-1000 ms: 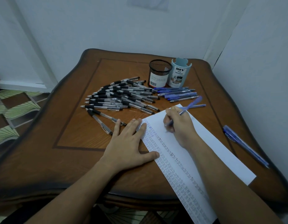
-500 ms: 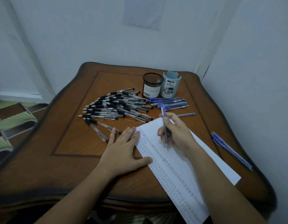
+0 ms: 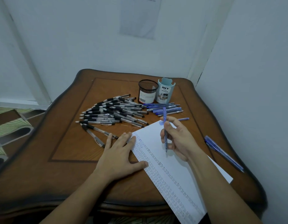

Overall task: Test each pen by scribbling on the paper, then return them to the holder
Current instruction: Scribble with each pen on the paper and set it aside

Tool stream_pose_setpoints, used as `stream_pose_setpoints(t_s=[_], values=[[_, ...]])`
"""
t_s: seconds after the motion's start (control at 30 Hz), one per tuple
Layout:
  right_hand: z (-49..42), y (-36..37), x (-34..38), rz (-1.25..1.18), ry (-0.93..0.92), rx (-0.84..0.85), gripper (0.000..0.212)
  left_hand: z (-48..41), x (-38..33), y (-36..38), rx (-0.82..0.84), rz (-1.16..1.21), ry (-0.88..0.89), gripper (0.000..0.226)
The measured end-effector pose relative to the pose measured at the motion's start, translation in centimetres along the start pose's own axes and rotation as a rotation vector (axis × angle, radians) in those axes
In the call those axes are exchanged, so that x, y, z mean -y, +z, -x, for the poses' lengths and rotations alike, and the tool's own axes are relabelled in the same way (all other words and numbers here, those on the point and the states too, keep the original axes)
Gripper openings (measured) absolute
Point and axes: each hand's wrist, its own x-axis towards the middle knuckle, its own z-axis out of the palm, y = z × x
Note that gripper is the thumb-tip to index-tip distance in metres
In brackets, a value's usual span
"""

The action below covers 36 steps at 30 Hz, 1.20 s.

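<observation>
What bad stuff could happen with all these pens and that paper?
The two blue pens lie close to the right edge of the table, so a bump from the right hand could roll them off. The paper hangs over the near edge; if the left hand pinning it lifts, it might slide.

blue holder (image 3: 165, 91): "DIY DESK ORGANIZER" | mesh holder (image 3: 147, 92): barcode label, text unreadable

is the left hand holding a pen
No, the left hand lies flat across the white paper sheet's edge, holding nothing.
</observation>
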Motion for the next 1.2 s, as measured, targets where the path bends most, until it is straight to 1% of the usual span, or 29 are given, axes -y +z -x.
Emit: stream_pose_setpoints(t_s=[0.03, 0.13, 0.2, 0.23, 0.33, 0.4, 0.47, 0.5, 0.53, 0.6, 0.67, 0.73, 0.87, 0.93, 1.0, 1.07, 1.13, 1.17, 1.2], values=[[0.0, -0.1, 0.0, 0.008, 0.003, -0.006, 0.028, 0.0, 0.0, 0.0, -0.003, -0.001, -0.002, 0.118], [0.0, -0.5, 0.2, -0.009, 0.037, -0.033, 0.011, 0.0, 0.0, 0.1, -0.002, -0.01, -0.007, 0.114], [0.0, -0.9, 0.4, -0.009, 0.066, -0.052, 0.022, -0.1, 0.0, 0.0, 0.009, -0.013, -0.006, 0.115], [0.0, -1.1, 0.6, -0.012, 0.07, -0.059, 0.023, -0.1, 0.1, 0.0, 0.013, -0.015, -0.006, 0.115], [0.0, -2.2, 1.2, 0.018, 0.064, -0.113, 0.018, -0.1, 0.2, 0.1, 0.0, -0.022, 0.0, 0.12], [-0.1, -3.8, 1.4, 0.147, -0.007, -0.197, 0.015, -0.1, 0.1, 0.3, -0.018, -0.015, 0.003, 0.125], [-0.1, -6.3, 1.4, 0.428, -0.126, -0.309, 0.011, -0.1, 0.2, 0.3, -0.026, -0.004, 0.006, 0.127], [0.1, -7.8, 1.6, 0.592, -0.157, -0.363, 0.009, -0.1, 0.2, 0.3, -0.025, -0.001, 0.005, 0.128], [0.3, -9.5, 1.6, 0.731, -0.152, -0.411, 0.008, -0.1, 0.2, 0.2, -0.023, -0.002, 0.004, 0.128], [1.0, -12.7, 1.7, 0.904, -0.052, -0.474, 0.014, -0.1, 0.1, 0.1, -0.011, -0.011, 0.002, 0.124], [1.8, -15.2, 1.3, 0.997, 0.07, -0.469, 0.021, -0.1, 0.0, 0.0, 0.003, -0.017, -0.001, 0.122], [2.3, -16.2, 0.5, 1.012, 0.161, -0.427, 0.023, -0.1, 0.1, 0.0, 0.01, -0.021, -0.002, 0.123], [2.7, -16.4, -0.5, 0.989, 0.173, -0.395, 0.025, -0.2, 0.0, 0.2, 0.002, -0.014, 0.004, 0.124], [2.7, -16.5, -0.4, 1.004, 0.188, -0.391, 0.029, -0.2, 0.0, 0.2, 0.002, -0.002, 0.0, 0.122], [2.7, -16.5, -0.2, 1.04, 0.203, -0.402, 0.027, -0.2, 0.0, 0.1, 0.003, 0.002, 0.0, 0.121], [2.3, -15.9, 0.2, 1.057, 0.141, -0.459, 0.024, -0.2, 0.0, 0.2, -0.001, 0.005, 0.002, 0.124], [0.9, -14.0, 0.5, 1.051, 0.007, -0.506, 0.022, -0.2, -0.1, 0.1, 0.002, -0.001, 0.002, 0.125], [-0.2, -12.7, 0.4, 1.067, -0.056, -0.479, 0.023, -0.2, -0.1, 0.1, 0.008, -0.012, 0.0, 0.124], [-1.4, -11.3, 0.3, 1.098, -0.103, -0.408, 0.026, -0.2, -0.1, 0.0, 0.013, -0.022, -0.002, 0.123]])
